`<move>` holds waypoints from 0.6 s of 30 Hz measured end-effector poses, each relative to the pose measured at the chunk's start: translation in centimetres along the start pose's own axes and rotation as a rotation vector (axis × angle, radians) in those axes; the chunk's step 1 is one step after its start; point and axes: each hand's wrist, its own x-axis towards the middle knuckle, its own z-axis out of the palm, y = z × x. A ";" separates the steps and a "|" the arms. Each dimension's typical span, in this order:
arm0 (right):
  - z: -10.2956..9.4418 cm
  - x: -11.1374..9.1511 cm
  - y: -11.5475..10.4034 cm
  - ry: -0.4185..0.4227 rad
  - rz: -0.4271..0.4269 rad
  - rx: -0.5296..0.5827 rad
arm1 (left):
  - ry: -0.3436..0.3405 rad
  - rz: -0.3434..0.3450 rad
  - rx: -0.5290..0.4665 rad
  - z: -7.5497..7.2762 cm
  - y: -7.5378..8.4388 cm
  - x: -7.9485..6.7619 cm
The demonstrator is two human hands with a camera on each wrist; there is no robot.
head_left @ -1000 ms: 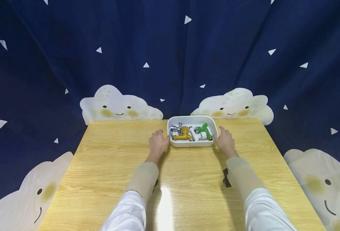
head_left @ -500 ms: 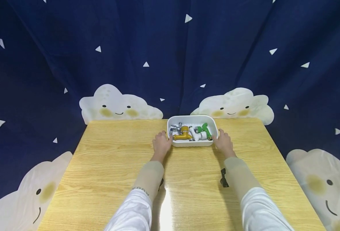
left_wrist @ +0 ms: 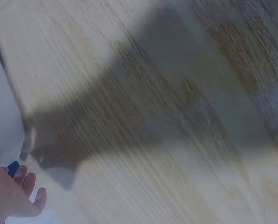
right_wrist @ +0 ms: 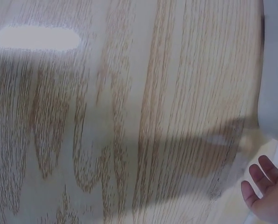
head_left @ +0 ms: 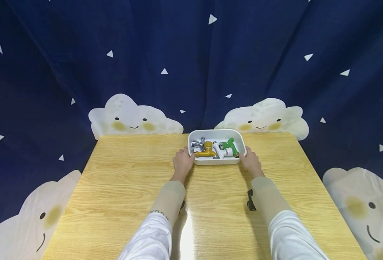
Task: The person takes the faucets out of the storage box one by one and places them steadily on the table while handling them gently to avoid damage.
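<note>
A white plastic bin (head_left: 215, 162) stands at the far edge of the wooden table. Inside it lie several taps: a chrome tap (head_left: 196, 145) at the left, a yellow tap (head_left: 206, 153), a white tap (head_left: 221, 152) and a green tap (head_left: 233, 145) at the right. My left hand (head_left: 182, 161) grips the bin's left end, thumb at the rim by the front corner. At the opposite end my right hand (head_left: 251, 161) holds the bin the same way. Both wrist views show fingers beside the bin's outer wall, the left hand (left_wrist: 15, 193) and the right hand (right_wrist: 269, 189) low in frame.
A dark blue curtain (head_left: 191, 54) printed with clouds and triangles hangs right behind the wooden table (head_left: 129, 180) and along both sides. Black straps (head_left: 251, 200) hang under the forearms. Bright glare (head_left: 187, 234) lies on the near tabletop.
My left hand has moved right and closed in on the bin's left end. My right hand has shifted slightly left onto its right end. The bin and taps stay in place.
</note>
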 end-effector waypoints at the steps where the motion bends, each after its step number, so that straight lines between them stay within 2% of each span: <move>1: 0.0 0.0 0.0 0.002 -0.001 -0.003 | -0.006 -0.001 0.000 0.0 0.0 0.0; 14: 0.1 -0.1 0.1 0.009 0.004 -0.072 | -0.021 0.006 0.046 0.1 -0.1 0.0; 18: 0.1 0.0 0.1 0.001 -0.004 -0.129 | -0.026 0.009 0.069 0.1 -0.3 0.0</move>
